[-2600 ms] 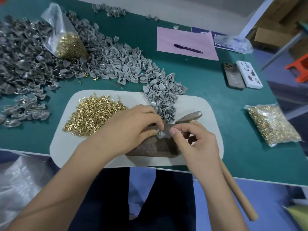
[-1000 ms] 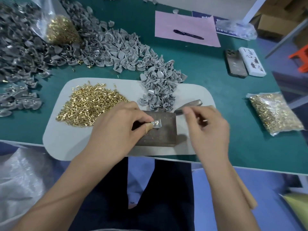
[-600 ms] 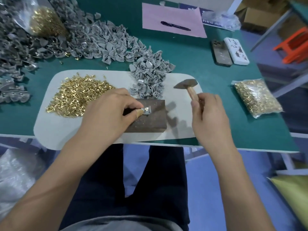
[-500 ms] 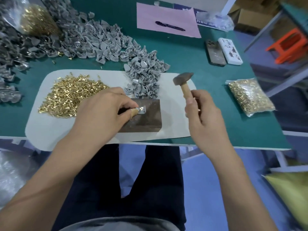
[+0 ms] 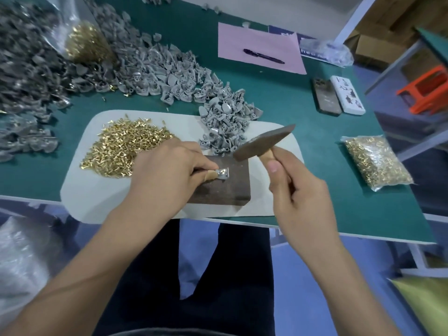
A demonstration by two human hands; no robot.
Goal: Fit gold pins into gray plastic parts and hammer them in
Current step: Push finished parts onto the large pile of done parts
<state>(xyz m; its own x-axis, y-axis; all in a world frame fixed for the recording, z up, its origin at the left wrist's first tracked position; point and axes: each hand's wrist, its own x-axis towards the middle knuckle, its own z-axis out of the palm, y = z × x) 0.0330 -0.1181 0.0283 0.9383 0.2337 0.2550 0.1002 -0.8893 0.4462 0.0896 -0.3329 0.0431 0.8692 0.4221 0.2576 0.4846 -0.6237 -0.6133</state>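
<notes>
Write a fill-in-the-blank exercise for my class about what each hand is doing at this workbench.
1. The right hand grips a ____ by its wooden handle.
2. The left hand pinches a gray part against the dark ____.
3. The loose gold pins lie heaped on the white mat, to the ____ of the left hand.

Missing words: hammer; block; left

A dull, dark metal hammer head point(image 5: 264, 142) with a worn, slightly rough face sits on a pale wooden handle point(image 5: 268, 158). Beneath it lies a dark brown block point(image 5: 225, 187), matt and scuffed. Shiny gold metal pins point(image 5: 126, 146) glint in a heap on a smooth, matt off-white mat point(image 5: 97, 197). Matt gray plastic parts point(image 5: 225, 122) are piled nearby. The table point(image 5: 315, 132) has a flat green matt surface. A clear glossy plastic bag point(image 5: 377, 162) holds more gold pins.
</notes>
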